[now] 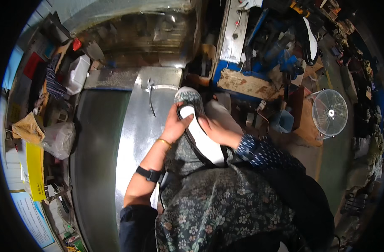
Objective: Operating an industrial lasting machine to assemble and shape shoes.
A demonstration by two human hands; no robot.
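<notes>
A shoe with a long white underside and a black edge lies over my lap, its underside facing up. My left hand grips its far end from the left, with the thumb on the white surface. From the right, my right hand closes on its side, its fingers partly hidden. Just beyond the shoe is a rounded, speckled grey thing with a pale edge. A metal pincer-like tool lies on the shiny metal table to the left of my hands.
A dark green belt runs left of the metal table. A clear-sided machine hood stands at the far side. On the right are a round fan, a grey bin and another black shoe with a white underside.
</notes>
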